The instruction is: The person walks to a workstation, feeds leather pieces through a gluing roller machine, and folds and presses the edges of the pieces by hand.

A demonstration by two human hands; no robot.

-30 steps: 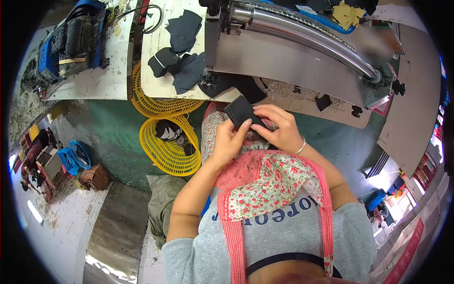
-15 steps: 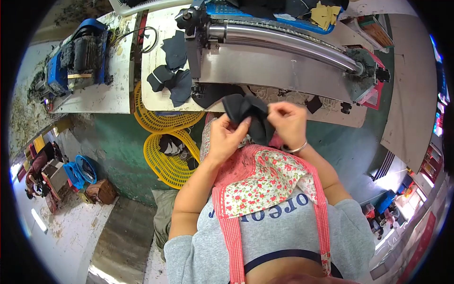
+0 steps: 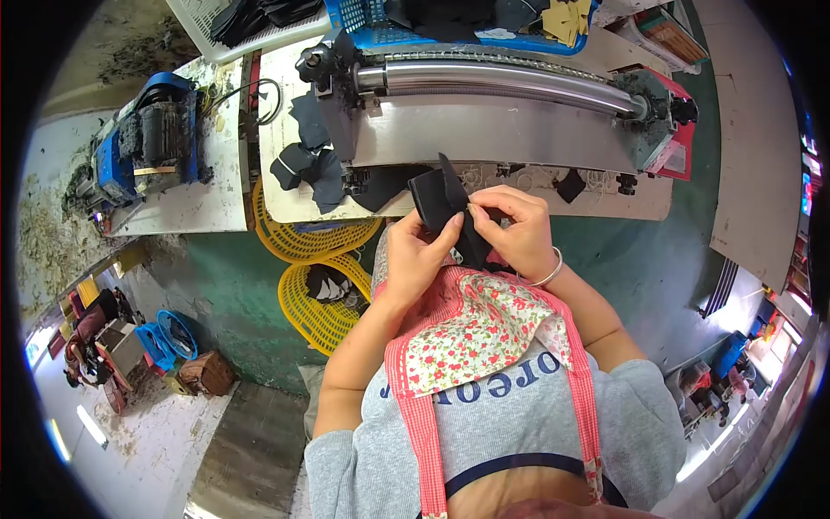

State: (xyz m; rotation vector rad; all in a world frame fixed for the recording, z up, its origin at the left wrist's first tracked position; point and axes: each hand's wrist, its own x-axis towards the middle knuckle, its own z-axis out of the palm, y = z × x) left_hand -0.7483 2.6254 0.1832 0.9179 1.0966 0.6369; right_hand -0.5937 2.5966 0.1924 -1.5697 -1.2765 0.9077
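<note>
My left hand [image 3: 417, 253] is closed around a stack of black fabric pieces [image 3: 434, 199], thumb on top, held just above my lap. My right hand [image 3: 517, 227] pinches the edge of one black flap that stands up from the stack. A floral apron [image 3: 467, 329] lies below both hands. In front of them is a machine with a long shiny metal roller [image 3: 510, 78]. Loose black pieces [image 3: 324, 177] lie on the white table to the left of the machine.
Two yellow baskets [image 3: 303, 316] stand below the table edge at left, one with black pieces inside. A blue tray [image 3: 363, 35] and a white tray [image 3: 238, 39] sit behind the machine. A blue motor [image 3: 156, 130] rests on the left bench.
My right hand has come down and inward, its fingers now at the flap's edge. The black pieces, spread and curled before, are now held flatter. The camera view has shifted slightly.
</note>
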